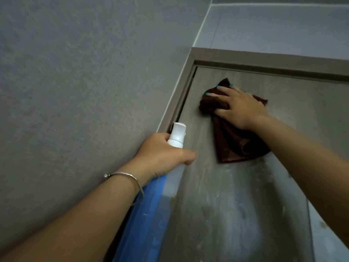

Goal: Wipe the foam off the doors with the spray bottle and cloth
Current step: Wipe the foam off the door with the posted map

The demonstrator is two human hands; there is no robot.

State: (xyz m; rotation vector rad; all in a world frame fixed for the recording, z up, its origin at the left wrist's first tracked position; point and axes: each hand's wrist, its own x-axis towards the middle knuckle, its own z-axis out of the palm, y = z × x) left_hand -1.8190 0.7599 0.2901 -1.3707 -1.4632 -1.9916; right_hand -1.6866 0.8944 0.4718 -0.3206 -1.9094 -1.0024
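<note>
A grey textured wall (75, 91) fills the left half of the view and meets a paler wall (283, 29) above the doorway along a thin white corner line. Next in size is the wood-grain door (236, 186), closed in its brown frame (264, 57); a dark gap runs between the door's left edge and the frame's upright. The upper part of the door to the right of the cloth is bare and open, while lower down whitish foam streaks (245, 214) smear the panel. Blue tape or film (149, 208) covers the frame's lower left edge, running out of the bottom of the view.

The brown cloth (238, 144) lies against the door near its top left corner, its lower part hanging loose below the wrist. The right hand (239, 108) presses on the cloth's upper part, fingers spread and pointing toward the frame corner, thumb tucked into a fold.

The left hand (162, 154) is curled tightly round the neck of the spray bottle (176, 136), whose white head points up just beside the door's left edge. A thin silver bracelet (128, 178) circles that wrist.
</note>
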